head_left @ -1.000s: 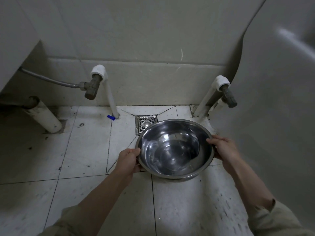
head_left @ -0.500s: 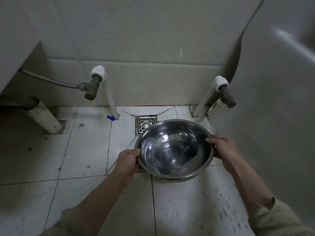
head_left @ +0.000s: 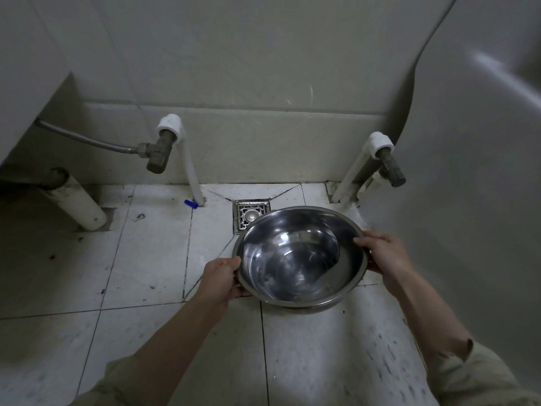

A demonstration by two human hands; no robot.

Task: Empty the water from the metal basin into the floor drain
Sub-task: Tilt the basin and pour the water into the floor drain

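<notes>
So I'm holding the metal basin with both hands, just over the white tiled floor. My left hand is curled around the near-left rim, thumb on top of the edge, and my right hand is clamped on the right rim, fingers hooked over the lip. Neither grip has shifted since a second ago.

What's changing is the basin. It's tipping toward the left and away from me a bit more than before, and the water inside is sliding over to the left and far side, leaving a dry-looking crescent of steel showing on the right wall. A second ago the pool was sitting more centred.

The basin's far rim is now overlapping the near-right corner of the floor drain, which is the square metal grate set into the tiles near the wall. Nothing is going over the edge yet as far as I can tell.

The rest is staying put: the little blue cap by the foot of the left white pipe, and the valve with the hose.
</notes>
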